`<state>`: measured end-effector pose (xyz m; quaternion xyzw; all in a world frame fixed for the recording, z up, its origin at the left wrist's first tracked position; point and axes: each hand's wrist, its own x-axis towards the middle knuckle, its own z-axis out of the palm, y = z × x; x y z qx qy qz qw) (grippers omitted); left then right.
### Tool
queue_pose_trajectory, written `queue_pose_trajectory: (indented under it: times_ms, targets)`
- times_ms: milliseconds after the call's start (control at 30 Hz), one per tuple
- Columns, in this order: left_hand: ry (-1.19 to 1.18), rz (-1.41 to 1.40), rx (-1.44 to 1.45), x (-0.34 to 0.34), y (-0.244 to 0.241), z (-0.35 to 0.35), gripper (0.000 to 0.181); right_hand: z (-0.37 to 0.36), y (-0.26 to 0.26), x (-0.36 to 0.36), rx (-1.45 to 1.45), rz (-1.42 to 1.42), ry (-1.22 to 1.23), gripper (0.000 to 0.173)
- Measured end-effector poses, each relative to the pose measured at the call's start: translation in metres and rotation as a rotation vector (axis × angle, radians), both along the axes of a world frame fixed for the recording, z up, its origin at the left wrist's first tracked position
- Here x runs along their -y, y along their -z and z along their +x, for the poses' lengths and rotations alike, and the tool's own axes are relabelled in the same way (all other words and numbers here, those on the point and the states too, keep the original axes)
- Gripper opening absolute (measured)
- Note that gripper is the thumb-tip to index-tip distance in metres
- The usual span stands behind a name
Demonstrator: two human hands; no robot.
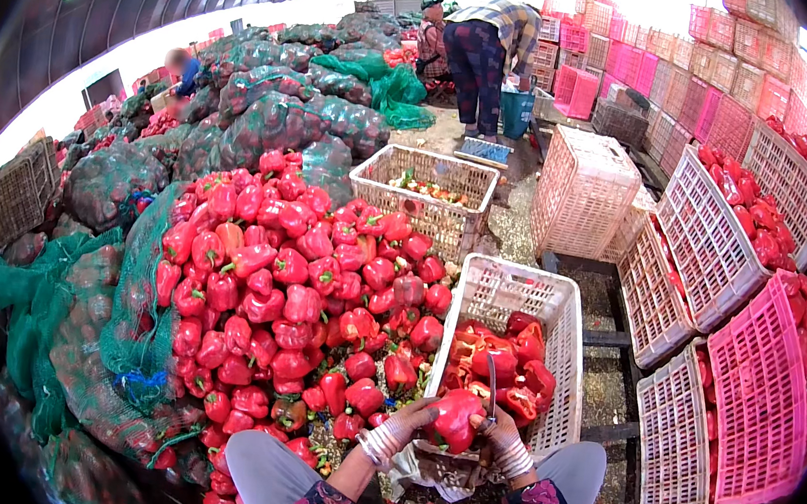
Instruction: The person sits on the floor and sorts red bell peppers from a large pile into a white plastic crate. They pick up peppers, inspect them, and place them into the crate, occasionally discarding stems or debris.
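A red bell pepper (456,419) is gripped from its left side by my left hand (403,427), just over the near rim of a white plastic crate (575,356). In my right hand (504,437) is a knife (492,381), its thin blade pointing up and away from me beside the pepper. Several cut, hollowed red peppers (488,358) lie in that crate. To the left of it, a large heap of whole red bell peppers (283,291) spreads over the floor and reaches my left knee.
Green mesh sacks (270,122) of peppers are piled left and behind. A second crate (422,210) holds pepper scraps. Stacked crates (710,245), some with cut peppers, stand at right beside dark rails (614,338). One person (488,56) bends over a teal bucket (516,113).
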<state>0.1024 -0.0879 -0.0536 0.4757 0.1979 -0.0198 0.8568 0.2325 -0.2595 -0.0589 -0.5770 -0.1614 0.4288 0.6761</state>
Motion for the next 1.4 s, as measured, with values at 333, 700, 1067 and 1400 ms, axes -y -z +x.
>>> queue_pose_trajectory:
  times_ms: [333, 700, 1067, 1400]
  targets:
    - [0.043, -0.067, 0.141, 0.006, 0.000, -0.008, 0.089, -0.003, -0.026, 0.000, 0.008, 0.055, -0.036, 0.053]
    - [0.068, -0.293, 0.129, 0.016, 0.030, -0.007, 0.089, 0.001, -0.017, 0.003, 0.202, -0.088, -0.140, 0.057]
    - [0.080, -0.238, 0.091, 0.015, 0.026, -0.007, 0.077, 0.003, -0.033, 0.004, 0.346, -0.212, -0.234, 0.058]
    - [-0.012, -0.292, 0.152, 0.026, -0.010, -0.004, 0.075, 0.007, -0.025, 0.003, 0.374, -0.092, -0.111, 0.048]
